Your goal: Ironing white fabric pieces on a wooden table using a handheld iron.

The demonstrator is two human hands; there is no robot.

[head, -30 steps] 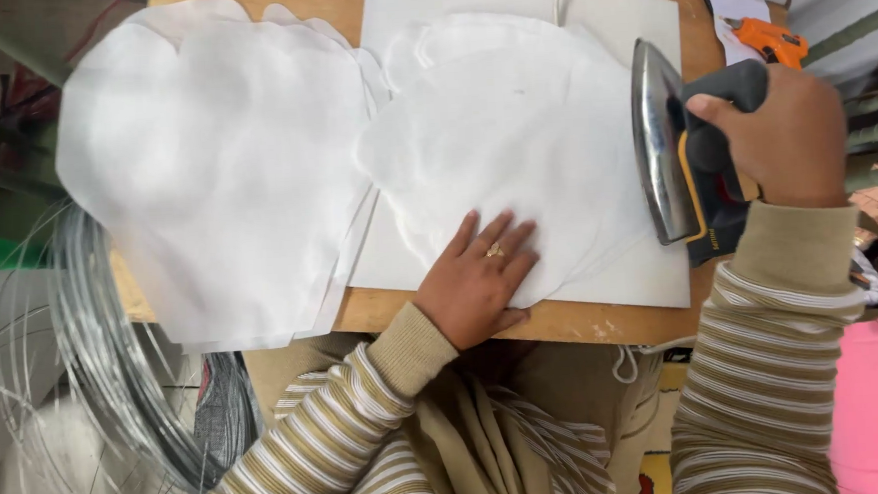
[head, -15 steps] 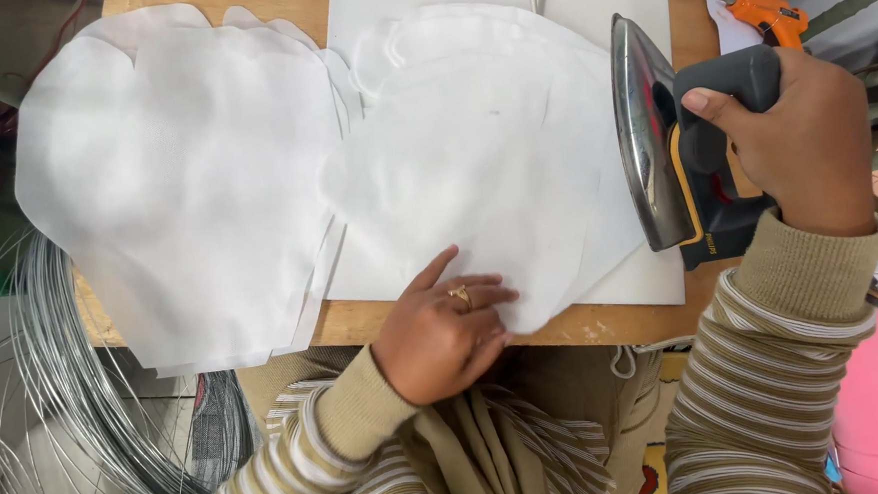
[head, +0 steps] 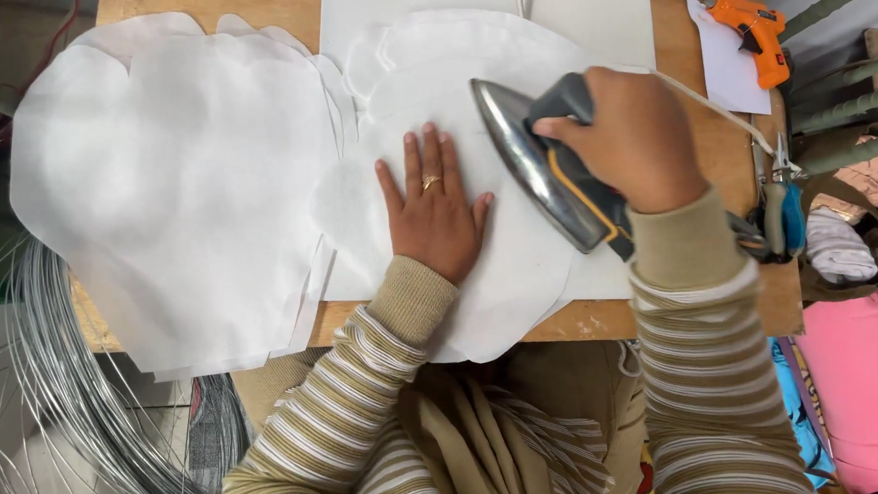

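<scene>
My left hand [head: 434,215] lies flat, fingers spread, on a white fabric piece [head: 421,98] spread over a white board [head: 587,14] on the wooden table [head: 724,152]. A ring is on one finger. My right hand [head: 634,137] grips the grey handle of an electric iron [head: 540,171] with a shiny metal soleplate, tilted over the fabric just to the right of my left hand. The iron's white cord [head: 707,103] runs off to the right.
A stack of larger white fabric pieces [head: 175,181] covers the table's left half. An orange glue gun [head: 753,30] lies at the back right, and pliers [head: 783,214] at the right edge. Coils of steel wire [head: 55,377] sit on the floor at left.
The iron has swung from the right edge of the board to over the middle of the fabric. My left hand moved up from the near edge and flattened on the cloth.
</scene>
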